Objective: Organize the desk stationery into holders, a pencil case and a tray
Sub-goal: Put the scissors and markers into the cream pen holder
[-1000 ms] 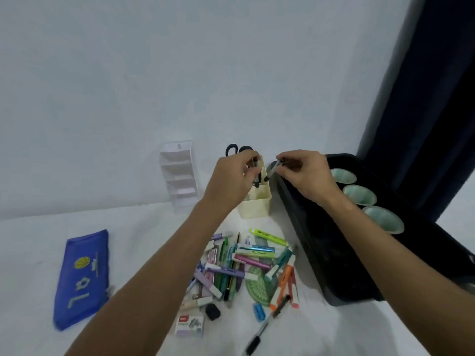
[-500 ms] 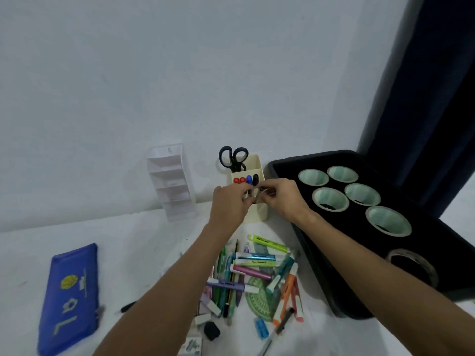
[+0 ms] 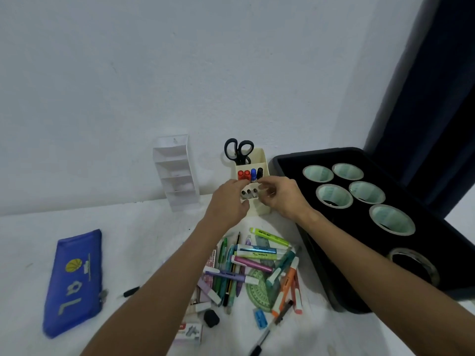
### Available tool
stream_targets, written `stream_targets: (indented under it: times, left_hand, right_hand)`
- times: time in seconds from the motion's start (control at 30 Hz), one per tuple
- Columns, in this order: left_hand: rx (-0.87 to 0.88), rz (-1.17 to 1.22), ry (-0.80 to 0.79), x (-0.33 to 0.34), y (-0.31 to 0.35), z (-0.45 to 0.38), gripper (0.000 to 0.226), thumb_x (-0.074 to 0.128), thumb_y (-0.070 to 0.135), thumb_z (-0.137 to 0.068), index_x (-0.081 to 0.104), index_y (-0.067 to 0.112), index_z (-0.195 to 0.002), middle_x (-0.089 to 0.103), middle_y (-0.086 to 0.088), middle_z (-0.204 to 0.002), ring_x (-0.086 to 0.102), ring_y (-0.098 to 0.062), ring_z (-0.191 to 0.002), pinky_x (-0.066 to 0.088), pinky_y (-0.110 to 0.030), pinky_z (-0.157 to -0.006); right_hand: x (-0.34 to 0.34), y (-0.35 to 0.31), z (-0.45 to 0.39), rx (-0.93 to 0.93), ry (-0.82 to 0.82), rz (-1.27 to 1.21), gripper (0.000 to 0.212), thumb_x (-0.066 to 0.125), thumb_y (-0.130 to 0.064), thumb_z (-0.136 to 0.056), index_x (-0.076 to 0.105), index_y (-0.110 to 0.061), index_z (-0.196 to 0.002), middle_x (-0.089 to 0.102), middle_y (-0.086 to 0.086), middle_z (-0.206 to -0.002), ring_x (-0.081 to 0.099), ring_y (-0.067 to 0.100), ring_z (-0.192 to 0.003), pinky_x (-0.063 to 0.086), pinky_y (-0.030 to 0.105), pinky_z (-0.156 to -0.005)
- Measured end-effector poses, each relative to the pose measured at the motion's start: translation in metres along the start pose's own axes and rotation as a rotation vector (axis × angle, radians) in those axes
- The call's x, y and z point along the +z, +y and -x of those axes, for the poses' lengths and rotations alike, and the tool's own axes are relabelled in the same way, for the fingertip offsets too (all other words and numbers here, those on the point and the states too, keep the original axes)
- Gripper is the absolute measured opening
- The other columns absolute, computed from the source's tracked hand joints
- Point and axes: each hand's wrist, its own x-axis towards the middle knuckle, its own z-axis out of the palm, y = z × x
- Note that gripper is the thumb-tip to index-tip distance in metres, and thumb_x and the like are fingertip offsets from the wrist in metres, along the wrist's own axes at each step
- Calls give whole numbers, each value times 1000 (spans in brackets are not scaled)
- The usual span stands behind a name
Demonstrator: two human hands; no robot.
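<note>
At about eight o'clock on the white desk [image 3: 133,240] a blue pencil case [image 3: 73,281] lies flat, zipper pull at its lower right corner; a small black pen [image 3: 129,292] lies just beside it. Further back, at eleven o'clock, a white tiered holder [image 3: 177,173] stands against the wall.

Dead centre, at twelve o'clock, stands the cream holder [image 3: 259,160]. Black-handled scissors [image 3: 238,150] poke from its rear compartment; two red markers [image 3: 243,174], a blue marker [image 3: 253,173] and a black marker [image 3: 259,172] stand upright in the middle one, and a few grey-capped pens [image 3: 248,193] sit in the front one.

Both hands meet over that front compartment. The left hand [image 3: 227,204] has its fingers curled down at the holder's front left edge; whether it pinches anything I cannot tell. The right hand [image 3: 281,199] reaches in from the right with thumb and forefinger brought close above the grey pens, though any object between them is too small to make out.

Near the person, at six o'clock, lies a heap of highlighters and pens [image 3: 257,263], with a green protractor [image 3: 259,289], a black eraser [image 3: 211,317], a blue sharpener [image 3: 260,318] and a staple box [image 3: 189,331].

At two to three o'clock sits the black tray [image 3: 321,265], holding five pale green tape rolls [image 3: 334,196] and a clear tape roll [image 3: 413,265].
</note>
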Motion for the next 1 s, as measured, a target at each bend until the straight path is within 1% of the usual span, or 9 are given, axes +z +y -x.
stream_targets:
  times: [0.1, 0.17, 0.27, 0.4, 0.53, 0.73, 0.87, 0.93, 1.0]
  left_hand:
    - [4, 27, 54, -12, -2, 15, 52, 64, 15, -82, 53, 17, -133, 58, -6, -125, 55, -21, -112, 41, -28, -96]
    - [-7, 42, 83, -21, -3, 30, 49, 64, 15, -82, 55, 18, -131, 57, -4, -126, 55, -19, -113, 38, -23, -95]
    - [-58, 52, 68, -32, -11, 55, 45, 64, 16, -83, 58, 18, -128, 58, -3, -127, 55, -19, -114, 38, -23, -95]
    - [-171, -38, -51, -46, -40, 95, 35, 61, 17, -86, 62, 20, -121, 61, -3, -122, 59, -18, -105, 40, -23, -90]
    - [-315, -137, -165, -56, -74, 132, 30, 62, 15, -86, 65, 15, -115, 65, -4, -118, 61, -20, -99, 41, -24, -83]
    - [-509, -234, -210, -63, -114, 170, 29, 57, 8, -88, 64, 15, -115, 62, -8, -119, 59, -25, -105, 44, -29, -89]
    - [-528, -222, -226, -63, -126, 182, 25, 67, 21, -84, 66, 17, -109, 63, -7, -113, 58, -20, -93, 44, -28, -83]
    - [-525, -216, -239, -60, -127, 182, 25, 68, 24, -85, 66, 18, -109, 63, -6, -112, 54, -16, -88, 44, -27, -81]
    - [-521, -248, -253, -58, -125, 180, 26, 65, 25, -87, 66, 18, -113, 63, -5, -114, 57, -19, -94, 47, -30, -85]
  right_hand:
    - [-2, -9, 11, -11, 72, -26, 30, 73, -7, -79, 68, -10, -108, 66, 1, -92, 59, 7, -69, 45, 3, -61]
    - [-3, -22, 23, -41, 56, -19, 22, 76, -10, -77, 70, -11, -98, 65, -1, -85, 58, 7, -67, 45, 6, -61]
    - [-2, -44, 49, -90, -125, 44, 15, 75, -14, -78, 70, -16, -91, 65, -4, -79, 56, 3, -65, 44, 10, -60]
    - [8, -55, 81, -212, -432, 184, 16, 74, -19, -78, 71, -18, -94, 66, -9, -81, 57, -1, -67, 42, 5, -59]
    - [21, -49, 105, -205, -682, 240, 19, 76, -24, -76, 70, -25, -94, 64, -17, -79, 55, -8, -65, 39, 6, -58]
    - [29, -49, 130, -171, -984, 375, 33, 79, -33, -73, 69, -25, -103, 67, -13, -94, 62, 5, -82, 53, 24, -76]
    - [31, -47, 139, -122, -1117, 430, 42, 83, -32, -69, 67, -22, -106, 68, -8, -101, 64, 11, -88, 55, 30, -81]
    - [32, -44, 142, -153, -1120, 466, 40, 83, -30, -70, 68, -23, -106, 65, -9, -103, 61, 11, -89, 52, 23, -74]
    - [33, -41, 146, -201, -1092, 496, 36, 81, -29, -72, 69, -24, -105, 58, -12, -101, 58, 9, -90, 44, 15, -67]
